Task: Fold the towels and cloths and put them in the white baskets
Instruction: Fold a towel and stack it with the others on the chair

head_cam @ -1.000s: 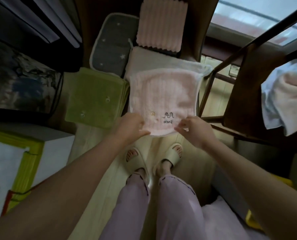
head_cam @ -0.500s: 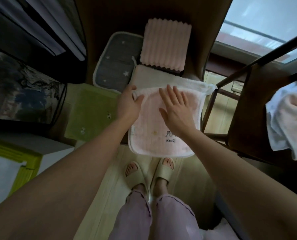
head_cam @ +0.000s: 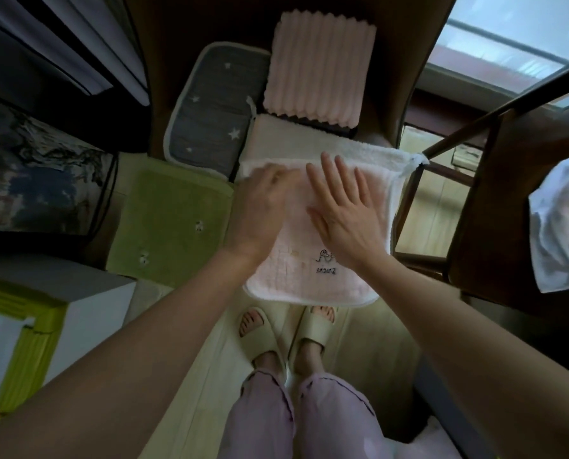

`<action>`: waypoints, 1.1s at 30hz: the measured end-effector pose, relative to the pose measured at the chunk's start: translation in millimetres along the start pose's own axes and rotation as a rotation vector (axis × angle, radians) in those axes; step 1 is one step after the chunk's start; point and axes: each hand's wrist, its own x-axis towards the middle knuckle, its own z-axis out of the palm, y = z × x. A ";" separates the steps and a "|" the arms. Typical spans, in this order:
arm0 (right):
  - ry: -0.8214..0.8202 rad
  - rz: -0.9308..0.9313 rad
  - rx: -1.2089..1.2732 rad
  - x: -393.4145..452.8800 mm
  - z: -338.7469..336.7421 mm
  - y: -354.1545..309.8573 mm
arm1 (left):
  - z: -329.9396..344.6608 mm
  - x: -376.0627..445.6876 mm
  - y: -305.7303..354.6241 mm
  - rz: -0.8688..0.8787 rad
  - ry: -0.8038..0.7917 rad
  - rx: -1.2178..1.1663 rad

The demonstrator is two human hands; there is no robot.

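Both hands lie flat on the pink towel (head_cam: 309, 260), which sits on top of a white towel (head_cam: 369, 152) at the near edge of the desk (head_cam: 389, 77). The right hand (head_cam: 342, 207) is released, fingers straight and spread, palm down on the towel's far half; it grasps nothing. The left hand (head_cam: 260, 207) is blurred, but it also seems to press flat beside it, not clenched on the cloth. Pressing like this most likely smooths the layers and sets the crease so the fold holds. The towel's near edge hangs slightly over the desk's edge, above the person's slippers (head_cam: 286, 332). Other folded pieces lie close by: a green towel (head_cam: 170, 223) to the left, a grey starred cloth (head_cam: 213, 107) and a ribbed pink cloth (head_cam: 319, 67) beyond. No white basket can be made out, so the putting away is not yet done.
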 end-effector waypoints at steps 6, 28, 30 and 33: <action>-0.068 0.158 -0.062 -10.5 7.3 39.6 | 36.6 -1.4 -14.4 -0.111 -0.415 0.307; -0.184 -0.261 -0.068 -105.2 8.9 -3.4 | 2.4 -102.2 -16.4 0.321 -0.635 0.162; -0.129 -0.252 -0.037 -103.3 8.5 -5.5 | 4.3 -105.9 -15.9 0.320 -0.611 0.178; -0.138 -0.212 0.058 -100.6 3.2 -6.3 | 2.5 -106.6 -13.9 0.266 -0.581 0.199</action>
